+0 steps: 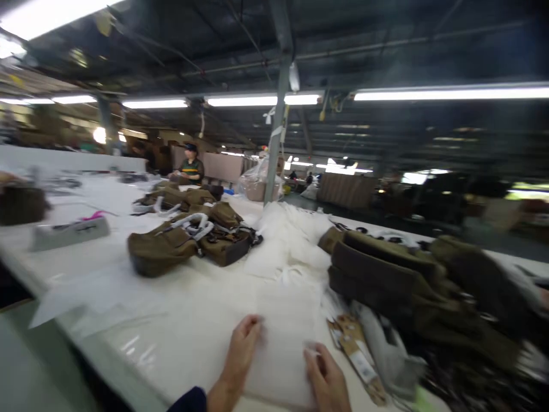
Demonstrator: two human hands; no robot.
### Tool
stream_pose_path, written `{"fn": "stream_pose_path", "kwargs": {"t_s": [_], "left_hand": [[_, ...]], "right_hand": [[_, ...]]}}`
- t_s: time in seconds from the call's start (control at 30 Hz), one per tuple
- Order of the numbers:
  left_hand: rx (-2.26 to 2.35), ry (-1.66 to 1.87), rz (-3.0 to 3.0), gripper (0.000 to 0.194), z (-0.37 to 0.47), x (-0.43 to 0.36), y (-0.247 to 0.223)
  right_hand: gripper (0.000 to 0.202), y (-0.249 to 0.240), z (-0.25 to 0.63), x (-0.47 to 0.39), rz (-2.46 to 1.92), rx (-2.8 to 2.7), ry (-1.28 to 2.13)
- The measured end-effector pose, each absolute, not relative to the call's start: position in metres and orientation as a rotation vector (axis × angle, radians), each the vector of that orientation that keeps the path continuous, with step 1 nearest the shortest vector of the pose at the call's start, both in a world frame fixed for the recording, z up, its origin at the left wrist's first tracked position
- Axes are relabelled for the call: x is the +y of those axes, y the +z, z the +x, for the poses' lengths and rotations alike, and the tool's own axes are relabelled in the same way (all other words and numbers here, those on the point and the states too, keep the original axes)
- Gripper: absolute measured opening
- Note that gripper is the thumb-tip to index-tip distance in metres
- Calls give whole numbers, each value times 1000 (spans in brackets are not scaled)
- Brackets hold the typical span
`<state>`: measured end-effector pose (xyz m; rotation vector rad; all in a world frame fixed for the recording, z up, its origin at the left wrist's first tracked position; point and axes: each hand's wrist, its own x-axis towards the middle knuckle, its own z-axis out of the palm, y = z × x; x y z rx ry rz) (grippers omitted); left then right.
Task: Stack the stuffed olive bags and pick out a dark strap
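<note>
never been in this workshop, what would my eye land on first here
First the two bare hands at the bottom edge, the left hand and right hand resting on a flat white sheet on the long white table. Next the heaps of olive-brown bags: one pile just right of the hands, another further back on the left. Bright tube lights run across the dark ceiling.

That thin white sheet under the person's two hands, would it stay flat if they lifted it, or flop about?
The white sheet would probably flop: it looks thin and lies limp on the table. It is likely very light, since the left hand and right hand press it with fingertips only. It may slide easily on the smooth tabletop.
</note>
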<state>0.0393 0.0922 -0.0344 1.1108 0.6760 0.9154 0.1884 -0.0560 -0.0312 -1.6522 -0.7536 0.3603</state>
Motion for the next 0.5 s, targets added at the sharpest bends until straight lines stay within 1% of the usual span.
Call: {"fn": "stream_pose_path", "kwargs": {"t_s": [0.07, 0.17, 0.23, 0.3, 0.37, 0.43, 0.47, 0.5], "left_hand": [[815, 1027, 1150, 52, 39, 102, -43], [904, 1104, 1310, 72, 43, 114, -55], [931, 1124, 1390, 80, 45, 118, -60], [954, 1125, 1432, 84, 46, 119, -63], [971, 1107, 1452, 87, 47, 120, -65], [992, 1078, 1464, 92, 48, 122, -68], [1003, 1048, 1471, 94, 48, 124, -70], [1011, 1007, 1480, 97, 48, 126, -73]], "right_hand": [[46, -32, 180, -54, -1631, -789, 360], [45, -30, 176, -56, -1600, -781, 367], [40, -18, 178, -62, -1575, -766, 344], [35, 6, 187, -72, -1590, -794, 273], [33, 42, 205, -81, -1648, -874, 132], [35, 83, 233, -82, -1724, -998, -114], [39, 103, 249, -79, -1768, -1081, -298], [50, 121, 267, -74, -1833, -1169, -484]]}}
